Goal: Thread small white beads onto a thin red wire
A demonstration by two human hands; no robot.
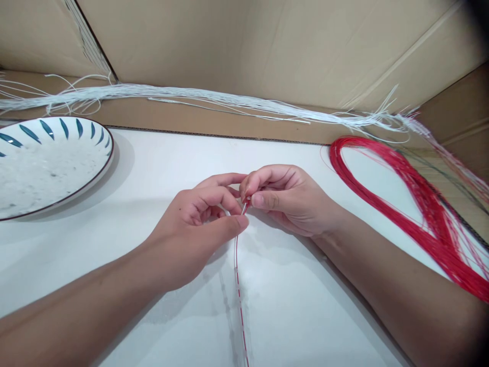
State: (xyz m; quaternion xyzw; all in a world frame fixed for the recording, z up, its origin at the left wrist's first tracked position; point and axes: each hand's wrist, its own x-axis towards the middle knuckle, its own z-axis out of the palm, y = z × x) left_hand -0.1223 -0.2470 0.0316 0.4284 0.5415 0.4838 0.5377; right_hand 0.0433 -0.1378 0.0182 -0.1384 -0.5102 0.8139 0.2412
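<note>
White tabletop [171, 158], walled in behind by brown cardboard [229, 46], spreads beneath the left hand [196, 221] and right hand [288, 201], both pinching a thin red strand [240, 294] that trails toward the near side.

strand [239, 292]: red | plate [86, 127]: white, teal strokes, brown edge | coil [405, 232]: red

We recognise a craft workspace, domestic or commercial we cannot tell, from the cardboard [229, 46] and white strands [214, 95] beyond the left hand [198, 214] and right hand [290, 204], the red strands [430, 209] to their right, and the dish [71, 127] of translucent pieces [49, 171] to their left.
</note>
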